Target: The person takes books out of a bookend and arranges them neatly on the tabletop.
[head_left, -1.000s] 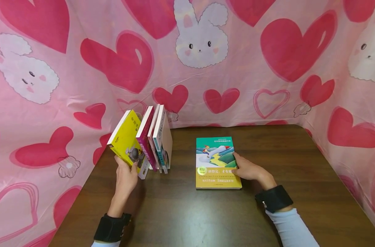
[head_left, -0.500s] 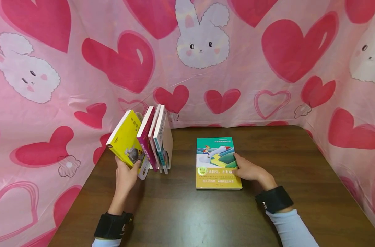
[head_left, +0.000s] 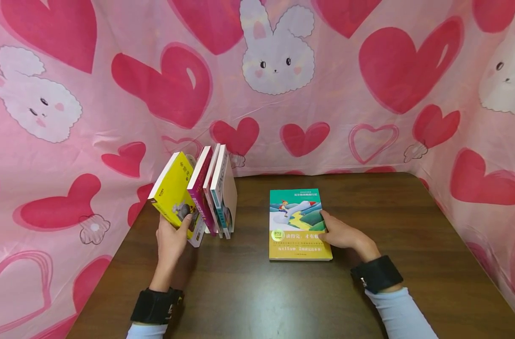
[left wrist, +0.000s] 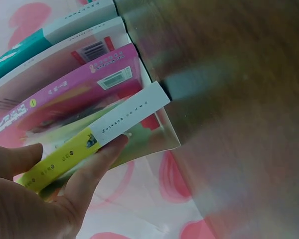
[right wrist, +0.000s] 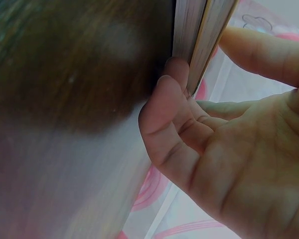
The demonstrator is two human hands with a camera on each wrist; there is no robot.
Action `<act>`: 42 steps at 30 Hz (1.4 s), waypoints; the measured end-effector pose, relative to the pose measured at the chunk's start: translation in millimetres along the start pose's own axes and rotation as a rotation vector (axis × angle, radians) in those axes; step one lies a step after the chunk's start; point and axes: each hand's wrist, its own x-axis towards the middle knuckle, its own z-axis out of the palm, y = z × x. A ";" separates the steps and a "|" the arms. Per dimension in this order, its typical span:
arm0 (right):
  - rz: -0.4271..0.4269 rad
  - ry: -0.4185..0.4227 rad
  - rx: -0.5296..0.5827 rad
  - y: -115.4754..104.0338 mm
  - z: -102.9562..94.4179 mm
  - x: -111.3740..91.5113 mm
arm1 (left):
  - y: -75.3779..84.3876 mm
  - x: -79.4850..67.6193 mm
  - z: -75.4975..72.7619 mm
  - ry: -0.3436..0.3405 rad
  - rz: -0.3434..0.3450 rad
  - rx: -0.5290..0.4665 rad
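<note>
1. Books (head_left: pixel 201 197) stand spine-out in a row at 10 o'clock on the brown table (head_left: pixel 249 301), with 12 o'clock pointing away from the person.
2. The yellow book (head_left: pixel 172 188) ends this row on its 9 o'clock side, its top leaning outward, apart from its neighbours.
3. The left hand (head_left: pixel 170 240) comes in from 6 o'clock and pinches the yellow book low down by the spine, the thumb on one cover and a finger along the other.
4. Next toward 3 o'clock come a purple book, a thin pale one, a white-and-teal one, then a pale upright panel (head_left: pixel 230 183) with a rounded cut-out.
5. The green-and-yellow book (head_left: pixel 297 221) lies flat, face up, well apart from the row toward 3 o'clock.
6. At its 3 o'clock edge, the right hand (head_left: pixel 344 233) grips it: thumb over the cover, fingers bent against the page edge.
7. Both hands are apart from each other.
8. Pink cloth (head_left: pixel 338 108) printed with hearts and rabbits hangs at 12 o'clock.
</note>
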 end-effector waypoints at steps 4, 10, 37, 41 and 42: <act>-0.012 -0.001 -0.007 4.6 0.0 1.6 | -1.2 0.1 0.5 0.003 0.023 0.037; -0.007 0.003 0.008 2.9 0.0 0.8 | -4.0 -1.3 2.3 0.029 0.098 0.084; 0.030 0.005 -0.029 -12.1 -0.7 -6.4 | -4.3 -17.7 3.1 0.110 0.166 0.062; 0.002 0.001 -0.032 -4.1 -1.0 -1.7 | -3.1 -19.8 2.3 0.118 0.175 0.061; -0.007 -0.002 -0.034 -2.7 -1.3 -0.7 | -2.9 -20.4 2.0 0.117 0.176 0.062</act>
